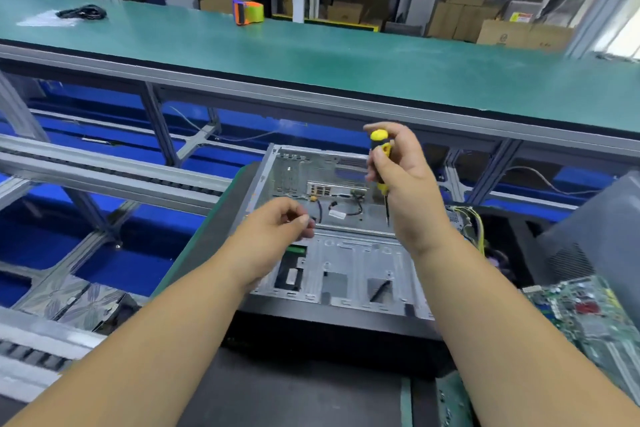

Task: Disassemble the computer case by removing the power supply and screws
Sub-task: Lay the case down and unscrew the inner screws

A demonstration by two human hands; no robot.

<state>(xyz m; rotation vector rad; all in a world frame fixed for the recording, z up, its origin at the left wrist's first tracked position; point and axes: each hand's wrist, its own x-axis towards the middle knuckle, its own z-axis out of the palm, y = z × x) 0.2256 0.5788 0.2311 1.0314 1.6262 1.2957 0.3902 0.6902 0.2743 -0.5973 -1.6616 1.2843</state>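
The right hand (pixel 401 180) grips a yellow-and-black screwdriver (pixel 381 163) upright, fingers wrapped round the handle, the thin shaft pointing down towards the floor of the open computer case (pixel 346 253). The tip hangs just above the metal — not seated on anything I can make out. The left hand (pixel 273 236) hovers at about nine o'clock from the driver, fingers curled in with thumb meeting fingertips. It may be pinching a screw, but it's too small and blurred to tell.

My read: we're in the screw-removal stage, between fasteners. No boxy power supply shows inside the shell. At three o'clock from the case a tangle of yellow and black cables (pixel 474 229) spills beside a dark block, which could be that unit, though I can't be sure.

So what's in the case? Very little — a bare tray, an I/O shield (pixel 320 189) at twelve o'clock on the back wall, a few short loose leads (pixel 339 210) near it, and cut-outs along the near edge. A green circuit board (pixel 588 319) lies outside, at four o'clock.

The next move calls for setting down whatever the left hand has, then finding the next screw head and dropping the tip squarely in. Held vertical, with firm downward pressure, it shouldn't slip.
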